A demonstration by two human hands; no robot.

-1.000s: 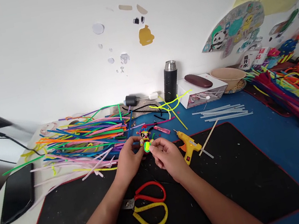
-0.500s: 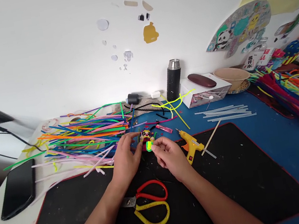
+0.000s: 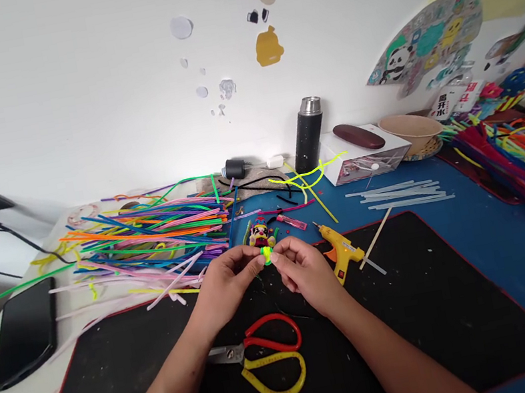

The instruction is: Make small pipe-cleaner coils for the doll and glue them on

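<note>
Between the fingertips of both hands is a small yellow and green piece [image 3: 267,256], seemingly of bent pipe cleaner. My left hand [image 3: 228,287] pinches its left side with thumb and forefinger. On the other side, my right hand [image 3: 304,269] is closed on it in the same way. Just behind the piece lies a small colourful figure [image 3: 259,231] with a black and white face, its lower part hidden. Scissors [image 3: 273,357] with red and yellow handles lie below my hands on the black mat [image 3: 407,327]. A yellow glue gun [image 3: 341,249] rests right of my right hand.
Many coloured pipe cleaners [image 3: 147,234] are heaped at the left, near a black phone [image 3: 25,333]. A black thermos [image 3: 308,134], a white box [image 3: 368,161] and a bowl [image 3: 411,133] stand along the wall. Glue sticks [image 3: 399,195] lie at the right.
My left hand has moved from beside the figure to the yellow and green piece and now grips it too. My right hand still holds it. The view has shifted slightly.
</note>
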